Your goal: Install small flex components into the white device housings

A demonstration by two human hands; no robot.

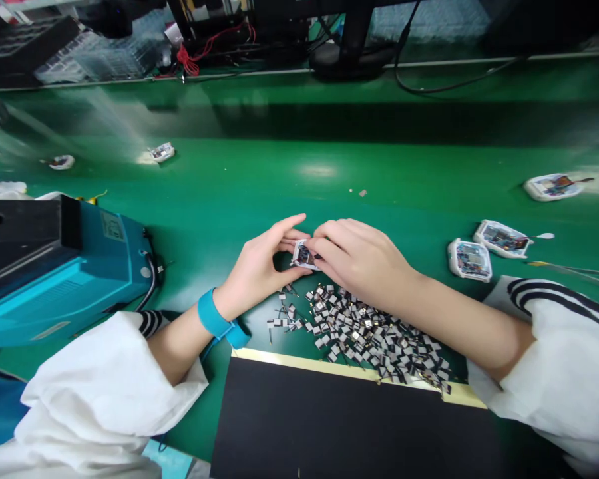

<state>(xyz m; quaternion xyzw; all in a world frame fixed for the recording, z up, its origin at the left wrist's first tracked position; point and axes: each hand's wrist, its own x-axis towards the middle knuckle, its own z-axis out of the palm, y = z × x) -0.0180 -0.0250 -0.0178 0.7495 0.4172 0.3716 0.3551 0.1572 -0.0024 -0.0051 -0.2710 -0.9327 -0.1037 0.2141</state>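
Between my hands is a small white device housing (pixel 303 255) with dark electronics inside. My left hand (pixel 265 256) grips it by its edges, thumb below and fingers above, the index finger raised. Over its right side, my right hand (pixel 362 256) is closed, fingertips pinched at the housing; what they hold, if anything, is hidden. A teal wrist strap (pixel 214 316) is around my left wrist. Just below my hands lies a heap of small grey-and-black parts with short leads (pixel 364 332), partly under my right forearm.
Similar open housings lie at the right (pixel 470 259), behind it (pixel 503 238), and farther back (pixel 554 187). Tweezers (pixel 574 269) rest near my right sleeve. A blue-and-black machine (pixel 104 259) stands left. A black mat (pixel 349 419) with yellow tape lies in front. A monitor stand (pixel 352 56) is behind.
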